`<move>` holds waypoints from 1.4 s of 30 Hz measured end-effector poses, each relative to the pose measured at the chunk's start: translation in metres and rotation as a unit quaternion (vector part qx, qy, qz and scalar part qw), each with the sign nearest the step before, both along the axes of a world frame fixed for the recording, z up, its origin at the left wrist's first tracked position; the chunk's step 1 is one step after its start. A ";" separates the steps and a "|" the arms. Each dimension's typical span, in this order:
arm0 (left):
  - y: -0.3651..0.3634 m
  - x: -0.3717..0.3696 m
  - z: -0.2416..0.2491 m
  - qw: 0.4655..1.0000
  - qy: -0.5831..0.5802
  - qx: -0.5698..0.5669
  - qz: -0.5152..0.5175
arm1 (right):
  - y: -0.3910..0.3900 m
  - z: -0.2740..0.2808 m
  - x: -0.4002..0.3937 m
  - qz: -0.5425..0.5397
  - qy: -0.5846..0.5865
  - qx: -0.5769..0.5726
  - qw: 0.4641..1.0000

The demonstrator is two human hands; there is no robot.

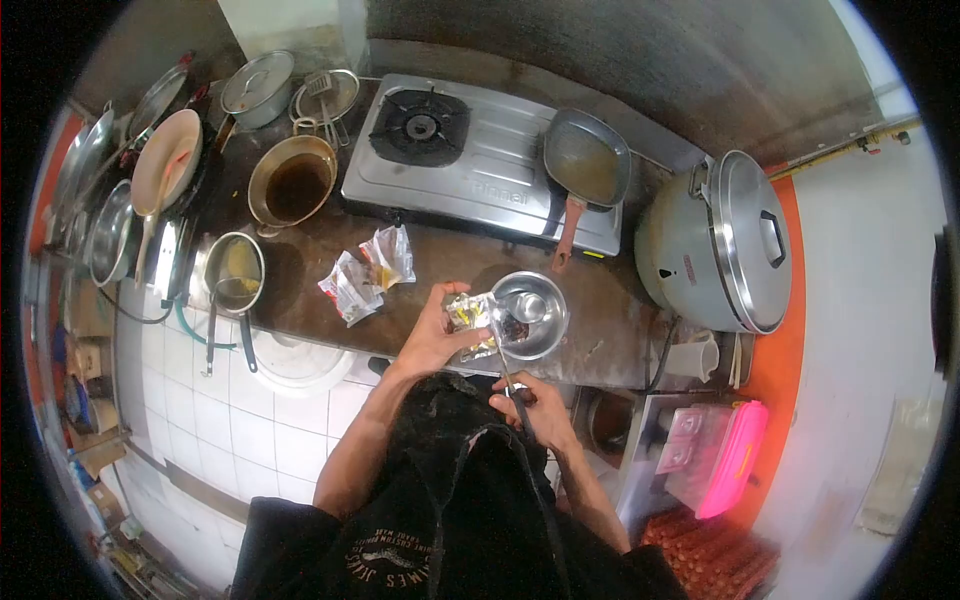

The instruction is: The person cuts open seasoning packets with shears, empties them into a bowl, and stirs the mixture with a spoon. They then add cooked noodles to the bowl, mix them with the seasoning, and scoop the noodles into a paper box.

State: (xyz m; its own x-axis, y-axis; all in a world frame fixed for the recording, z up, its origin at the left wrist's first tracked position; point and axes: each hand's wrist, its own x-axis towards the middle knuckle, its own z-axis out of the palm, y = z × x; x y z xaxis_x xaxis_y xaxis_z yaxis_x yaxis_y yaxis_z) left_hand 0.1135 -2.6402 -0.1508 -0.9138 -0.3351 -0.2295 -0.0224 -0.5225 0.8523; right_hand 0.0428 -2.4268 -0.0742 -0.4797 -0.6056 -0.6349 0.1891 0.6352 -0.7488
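Note:
In my left hand [432,335] is an opened foil packet [466,312], silver with yellow marks, pinched between thumb and fingers. The packet is at the left rim of a small steel bowl [555,335], which has something dark and a shiny round metal piece in it. My right hand [541,412] is closed around a slim metal utensil [503,362] with a dark handle. Its tip points up to the packet and the bowl's near-left rim; I cannot tell its exact kind. Left of my hands, torn foil packets [352,287] lie on the dark counter.
Behind the bowl stands a gas stove [490,165] with a square pan [587,160], its handle jutting toward me. A large rice cooker [690,250] is at right. To the left are a pan of dark liquid [262,185], a small saucepan [250,300] and stacked pans.

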 end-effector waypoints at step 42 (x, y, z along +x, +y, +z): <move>-0.037 0.049 -0.202 0.952 -0.106 0.288 -0.002 | -0.117 -0.158 0.036 0.039 0.157 0.125 0.979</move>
State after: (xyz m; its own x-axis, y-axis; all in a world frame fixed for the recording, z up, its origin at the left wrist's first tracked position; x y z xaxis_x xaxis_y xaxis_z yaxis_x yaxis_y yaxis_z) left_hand 0.1623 -2.6774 -0.3533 -0.8273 -0.0946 -0.5537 -0.1654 -0.9010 0.4011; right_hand 0.0792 -2.5442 -0.2322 -0.6333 -0.4927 -0.5968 -0.0826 0.8098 -0.5809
